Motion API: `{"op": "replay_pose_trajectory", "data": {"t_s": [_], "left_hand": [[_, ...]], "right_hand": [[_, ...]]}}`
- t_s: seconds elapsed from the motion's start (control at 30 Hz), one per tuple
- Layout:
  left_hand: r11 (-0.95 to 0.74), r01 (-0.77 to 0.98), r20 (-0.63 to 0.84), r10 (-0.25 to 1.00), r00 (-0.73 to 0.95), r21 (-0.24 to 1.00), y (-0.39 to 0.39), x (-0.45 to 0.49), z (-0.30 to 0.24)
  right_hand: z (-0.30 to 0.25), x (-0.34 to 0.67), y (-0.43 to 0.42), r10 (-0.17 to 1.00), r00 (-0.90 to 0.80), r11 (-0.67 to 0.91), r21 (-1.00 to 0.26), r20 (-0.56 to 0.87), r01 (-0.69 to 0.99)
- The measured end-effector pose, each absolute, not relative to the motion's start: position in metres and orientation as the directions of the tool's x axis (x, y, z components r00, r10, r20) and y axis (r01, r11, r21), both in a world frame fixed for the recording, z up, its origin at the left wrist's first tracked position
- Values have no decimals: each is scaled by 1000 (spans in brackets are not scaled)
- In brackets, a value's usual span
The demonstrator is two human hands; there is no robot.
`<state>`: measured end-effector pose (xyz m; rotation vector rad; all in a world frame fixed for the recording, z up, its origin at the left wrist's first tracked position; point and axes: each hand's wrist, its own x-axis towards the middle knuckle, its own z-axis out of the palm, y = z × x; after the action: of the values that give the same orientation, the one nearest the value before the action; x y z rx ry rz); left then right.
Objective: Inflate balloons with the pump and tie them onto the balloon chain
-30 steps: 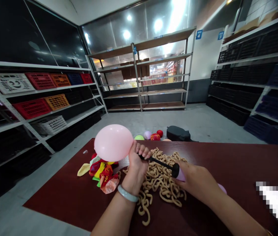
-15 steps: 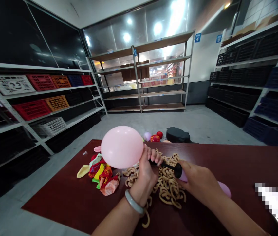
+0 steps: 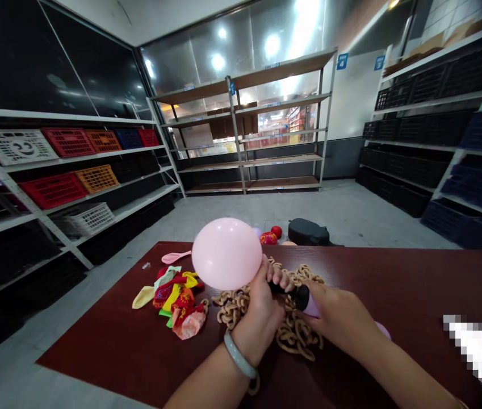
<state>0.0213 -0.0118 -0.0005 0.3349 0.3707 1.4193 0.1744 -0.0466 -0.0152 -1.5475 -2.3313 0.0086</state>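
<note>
A round pink balloon (image 3: 226,253) stands inflated above the dark red table (image 3: 415,284). My left hand (image 3: 262,309) is closed around the balloon's neck and the black nozzle of a hand pump (image 3: 298,296). My right hand (image 3: 340,318) grips the pump's lilac body, with the black rod pushed almost fully in. Both hands hover over a tangled tan rope (image 3: 292,335) lying on the table.
A heap of flat coloured balloons (image 3: 175,298) lies left of the rope, with a loose pink one (image 3: 175,257) behind it. Inflated balloons (image 3: 272,235) and a black bag (image 3: 309,232) sit on the floor beyond the table. Shelves with crates line the walls.
My right hand has pushed the pump in, so the exposed rod has shortened. The pink balloon has grown, and both hands and the balloon have drifted right.
</note>
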Motion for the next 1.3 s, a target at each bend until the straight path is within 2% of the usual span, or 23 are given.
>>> {"op": "replay_pose_trajectory", "data": {"t_s": [0.07, 0.2, 0.3, 0.43, 0.53, 0.67, 0.8, 0.93, 1.03, 1.17, 1.3], "left_hand": [[91, -895, -51, 996, 76, 436, -4, 3, 7], [-54, -910, 95, 995, -16, 410, 5, -44, 30], [-142, -909, 159, 984, -85, 391, 5, -66, 40], [-171, -916, 179, 977, -112, 362, 4, -63, 38], [-153, -921, 150, 983, -104, 359, 5, -44, 28], [-31, -912, 108, 994, 14, 409, -2, -9, 13], [54, -855, 109, 986, 127, 516, -18, 22, 0], [30, -810, 113, 987, 118, 585, -28, 36, -5], [-3, -823, 97, 993, 63, 569, -26, 36, -4], [35, -851, 36, 997, 63, 525, -15, 22, 6], [-27, -883, 81, 997, 12, 468, 0, -19, 23]], "right_hand": [[-15, 175, -46, 899, -343, 401, -197, 270, 895], [-15, 176, -45, 885, -364, 427, -196, 289, 883], [-17, 179, -45, 863, -376, 446, -159, 336, 881], [-20, 185, -42, 829, -372, 455, -116, 418, 883], [-22, 188, -39, 811, -367, 447, -79, 456, 891], [-22, 186, -40, 813, -358, 426, -51, 459, 903], [-19, 180, -44, 820, -354, 429, -74, 451, 900], [-17, 175, -47, 827, -357, 445, -117, 434, 888], [-17, 171, -48, 836, -358, 447, -139, 415, 884], [-17, 169, -48, 849, -359, 450, -175, 387, 876], [-16, 173, -46, 856, -354, 442, -178, 378, 879]]}}
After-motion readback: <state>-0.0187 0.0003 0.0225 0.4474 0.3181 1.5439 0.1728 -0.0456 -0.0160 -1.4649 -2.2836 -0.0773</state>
